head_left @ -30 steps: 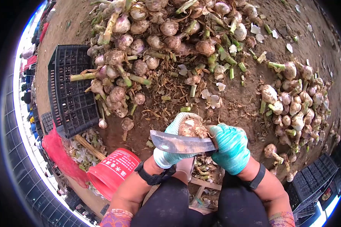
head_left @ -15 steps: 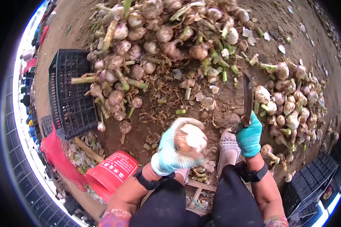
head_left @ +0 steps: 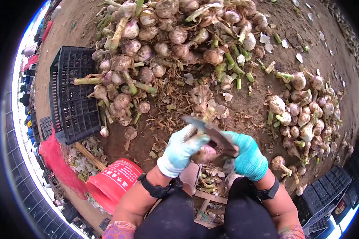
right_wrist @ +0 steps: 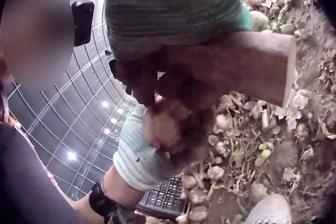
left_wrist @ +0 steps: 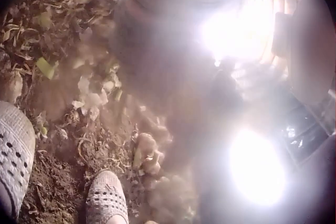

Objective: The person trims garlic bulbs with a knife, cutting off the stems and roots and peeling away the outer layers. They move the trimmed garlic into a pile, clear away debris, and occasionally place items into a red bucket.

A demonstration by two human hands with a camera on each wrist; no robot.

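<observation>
While a garlic bulb (head_left: 205, 153) is gripped in the gloved left hand (head_left: 182, 149), a knife (head_left: 211, 133) is held in the gloved right hand (head_left: 247, 155), its fingers wrapped tight round the wooden handle (right_wrist: 252, 66). The blade is laid across the top of the bulb, slanting from the right hand up and to the left, and the two hands are touching, just near of the scene's centre above the knees. In the right wrist view the bulb (right_wrist: 173, 127) is seen wedged between the left glove's curled fingers and the right hand, directly under the handle.

A large heap (head_left: 167, 44) of untrimmed garlic with green stalks is spread across the far side, on bare dirt. A smaller pile (head_left: 307, 107) of trimmed bulbs is gathered to the right. A black crate (head_left: 71, 95) is stood on its side at the left, touching the heap, and a red bucket (head_left: 113, 179) is tipped over near left, beside the left forearm. More black crates (head_left: 331, 191) are seen at the near right. Cut stalks and skins (head_left: 211, 179) are scattered between the legs, and pale perforated shoes (left_wrist: 105, 200) are shown on the littered soil in the left wrist view, which is largely washed out by glare.
</observation>
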